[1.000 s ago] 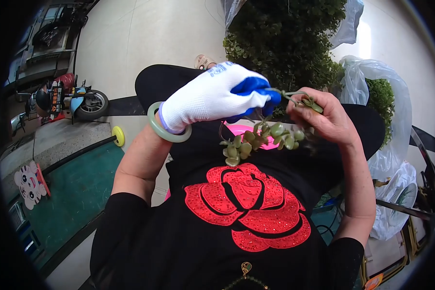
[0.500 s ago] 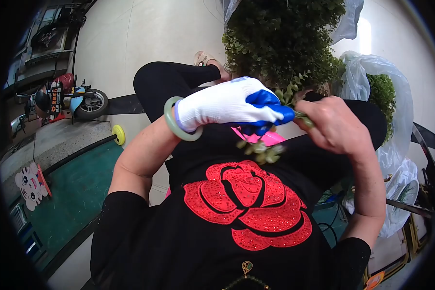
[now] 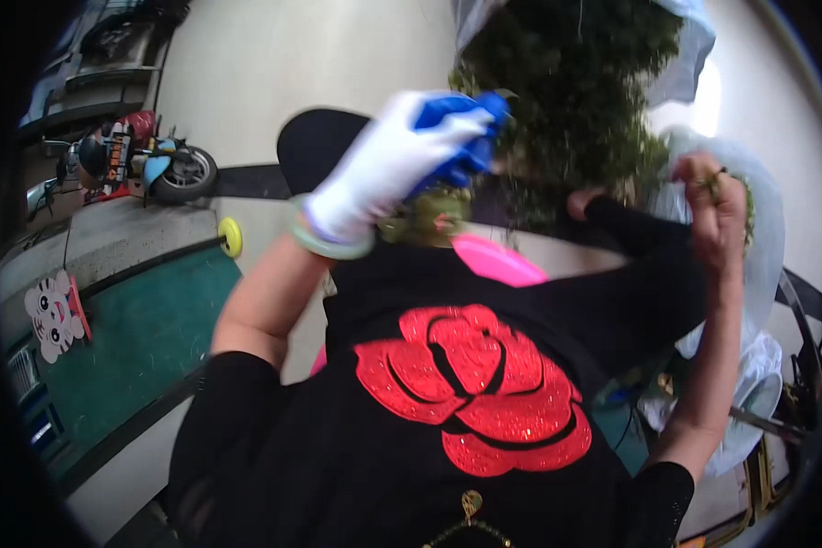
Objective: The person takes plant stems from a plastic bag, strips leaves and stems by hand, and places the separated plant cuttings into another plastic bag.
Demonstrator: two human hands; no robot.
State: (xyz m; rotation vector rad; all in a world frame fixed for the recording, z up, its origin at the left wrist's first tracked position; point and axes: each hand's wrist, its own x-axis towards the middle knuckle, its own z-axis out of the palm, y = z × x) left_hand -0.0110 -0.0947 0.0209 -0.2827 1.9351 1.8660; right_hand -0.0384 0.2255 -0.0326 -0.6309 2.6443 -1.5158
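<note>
My left hand (image 3: 420,151), in a white glove with blue-coated fingers, is closed and raised over my lap. Yellow-green leaves of a leafy sprig (image 3: 429,217) hang below it, blurred by motion. My bare right hand (image 3: 720,219) is lifted at the right, its fingers closed around a small bit of greenery (image 3: 712,183) that is too smeared to make out well. Past my knees stands a big heap of leafy greenery (image 3: 575,91), lying on clear plastic. Under my hands a pink plastic thing (image 3: 502,260) partly shows.
A clear plastic bag (image 3: 758,247) with more greenery stands beside my right hand. Another plastic bag (image 3: 758,365) lies lower right near metal frames. To the left are a parked scooter (image 3: 146,164), a green board (image 3: 146,320) and a cartoon tiger cutout (image 3: 55,315).
My hands have moved apart: the left went up and left with the leafy sprig, the right swung out to the right toward the plastic bag. The view has shifted slightly.
</note>
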